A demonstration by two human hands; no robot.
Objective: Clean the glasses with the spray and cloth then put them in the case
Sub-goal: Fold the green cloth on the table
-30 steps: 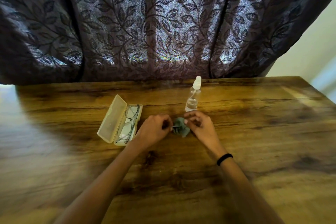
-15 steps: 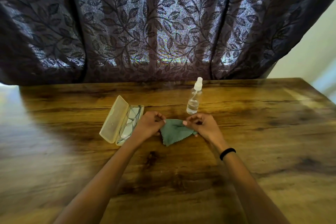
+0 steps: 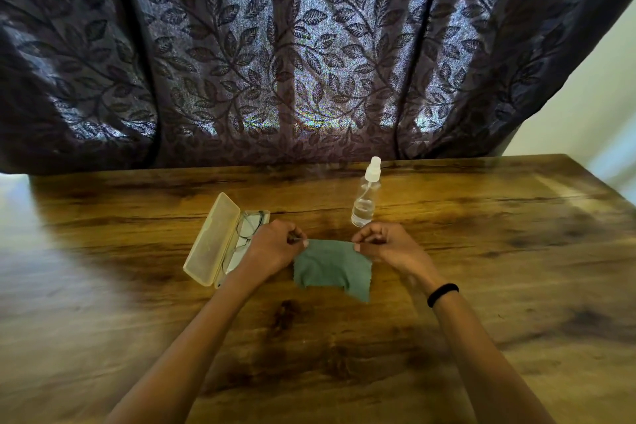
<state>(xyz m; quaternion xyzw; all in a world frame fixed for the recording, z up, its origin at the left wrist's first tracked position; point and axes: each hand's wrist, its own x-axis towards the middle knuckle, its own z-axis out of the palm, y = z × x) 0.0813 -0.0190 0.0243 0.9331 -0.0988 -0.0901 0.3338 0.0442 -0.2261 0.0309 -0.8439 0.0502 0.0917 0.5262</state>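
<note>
A green cloth [image 3: 330, 267] is stretched flat between my two hands just above the wooden table [image 3: 481, 268]. My left hand [image 3: 273, 248] pinches its upper left corner and my right hand [image 3: 389, 244] pinches its upper right corner. A cream glasses case [image 3: 213, 241] lies open to the left, its lid tipped outward. The wire-framed glasses [image 3: 247, 227] rest inside it, partly hidden by my left hand. A clear spray bottle [image 3: 365, 196] with a white nozzle stands upright just behind my right hand.
A dark leaf-patterned curtain [image 3: 309, 62] hangs along the table's far edge. A pale wall [image 3: 592, 86] shows at the right. A black band [image 3: 442, 294] circles my right wrist.
The cloth was bunched up between my fingers a second ago. My hands have drawn apart and spread it out into a flat sheet.
</note>
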